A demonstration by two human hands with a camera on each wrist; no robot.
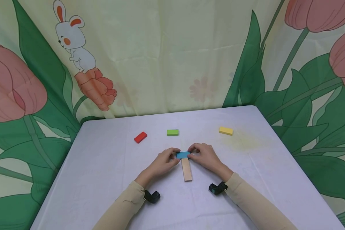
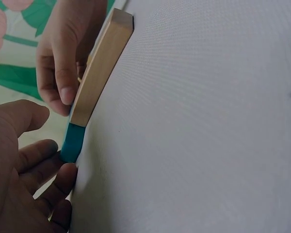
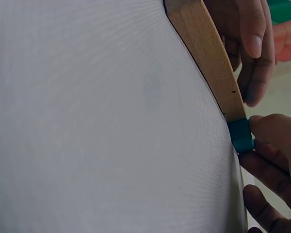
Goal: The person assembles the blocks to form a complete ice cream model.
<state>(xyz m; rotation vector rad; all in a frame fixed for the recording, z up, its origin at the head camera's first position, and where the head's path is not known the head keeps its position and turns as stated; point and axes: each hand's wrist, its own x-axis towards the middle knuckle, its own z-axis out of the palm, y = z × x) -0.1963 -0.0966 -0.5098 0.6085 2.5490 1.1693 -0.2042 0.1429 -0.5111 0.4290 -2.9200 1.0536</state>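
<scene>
1. Head: Central on the white-clothed surface [image 1: 103,172], the left hand [image 1: 163,162] and right hand [image 1: 207,156] flank a blue oblong block [image 1: 182,155] abutting a bare wooden oblong block [image 1: 187,171]; a red oblong block [image 1: 140,137], green oblong block [image 1: 172,132] and yellow oblong block [image 1: 226,131] lie nearer its far edge.
2. Left wrist: spread fingers touch the blue oblong block's end.
3. Right wrist: fingers pinch its opposite end.

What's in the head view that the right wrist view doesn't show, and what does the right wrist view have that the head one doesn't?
Only head: red block, green block, yellow block.
Only right wrist: a tiny dark mark on the wooden block.
Both: the wooden block, blue block, left hand, right hand and white cloth.
</scene>
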